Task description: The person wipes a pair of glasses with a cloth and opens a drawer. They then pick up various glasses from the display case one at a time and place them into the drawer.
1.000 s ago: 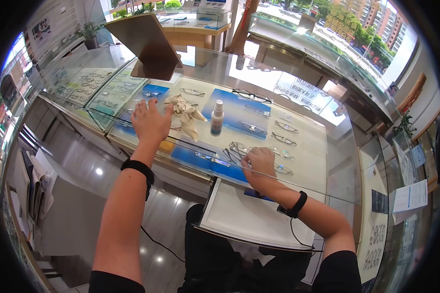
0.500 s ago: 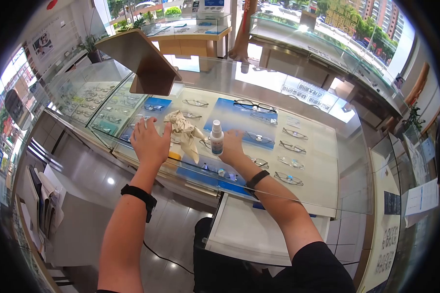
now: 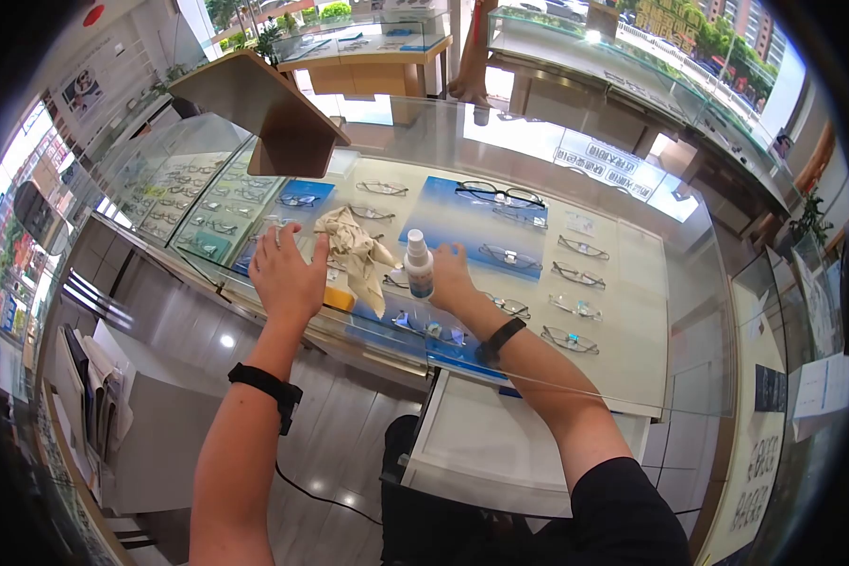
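My left hand (image 3: 290, 274) is at the glass counter top, fingers spread, holding nothing. Just right of it lies a crumpled beige cloth (image 3: 351, 247), close to my thumb. A white spray bottle (image 3: 419, 269) with a label stands upright on the glass, right of the cloth. Directly beside the bottle is my right hand (image 3: 455, 278), its visible fingers loosely bent and apart, not wrapped round the bottle. The bottle covers part of this hand, so its thumb is hidden. Black-framed glasses (image 3: 500, 195) are beyond it.
Rows of glasses (image 3: 578, 274) show through the glass counter (image 3: 693, 311). A brown stand (image 3: 292, 141) rises at the counter's far left. Below my right forearm, a white drawer (image 3: 500, 443) juts out. Folders (image 3: 99, 377) stand at the lower left.
The view has shifted slightly, moving the counter and glasses a little rightward in the picture. My right hand's fingers look slightly more bent. The cloth and bottle stay beside my hands.
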